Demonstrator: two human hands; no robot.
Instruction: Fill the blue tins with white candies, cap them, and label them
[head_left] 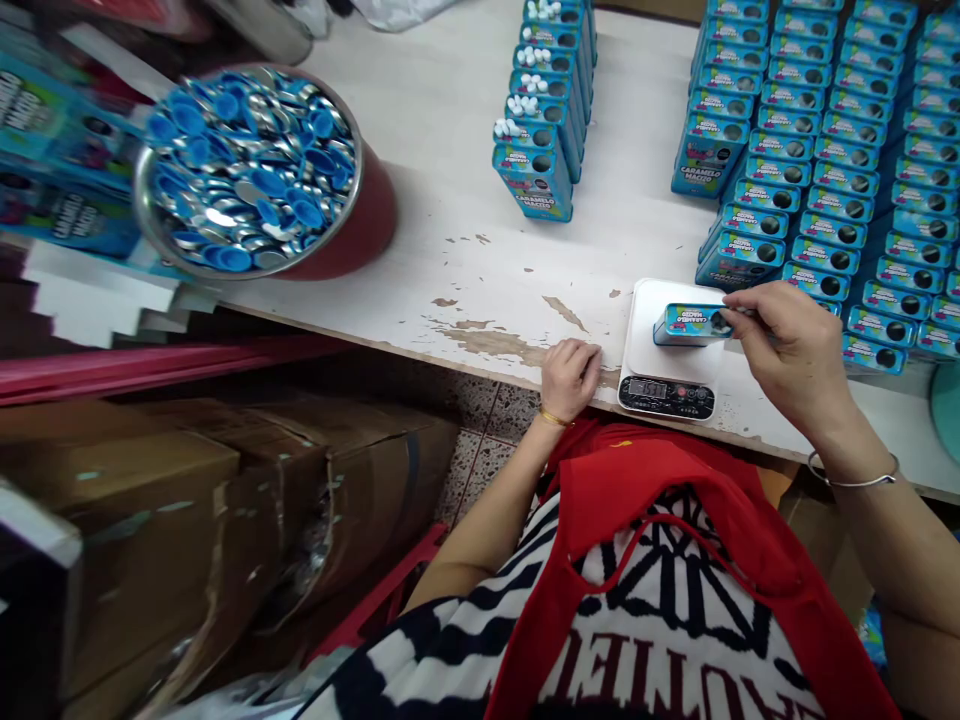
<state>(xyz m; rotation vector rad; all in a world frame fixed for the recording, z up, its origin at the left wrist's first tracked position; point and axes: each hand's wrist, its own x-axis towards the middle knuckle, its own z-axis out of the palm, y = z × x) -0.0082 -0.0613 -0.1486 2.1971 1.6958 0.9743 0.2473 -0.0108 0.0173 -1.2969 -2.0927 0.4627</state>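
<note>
At the near edge of the tabletop (420, 150), one tin (688, 322) stood upright on our white scale (646, 355); we took that scale as the middle of the clock, with twelve toward the far side. Reaching in from three o'clock, our right hand (787, 350) had its thumb and fingertips close together at the dark hole in the tin's right end. We could not tell whether they gripped the tin or something small. A silver bracelet (862, 482) ringed that wrist. Toward nine o'clock, our left hand (568, 380) rested on the table edge just beside the scale, fingers curled into a loose fist. Its wrist wore a gold bracelet (555, 416). At six o'clock on the scale itself sat a black panel (667, 397), its digits too blurred for us to read.

Near eleven o'clock we had a row of tins (534, 185), white pellets (527, 83) lying on several tops. Between one and two o'clock, columns of tins (780, 148) ran out of our view. Toward ten o'clock stood a bucket (379, 215) heaped with blue and silver lids (262, 185), and at eight o'clock, below the tabletop, we saw cardboard boxes (150, 520).
</note>
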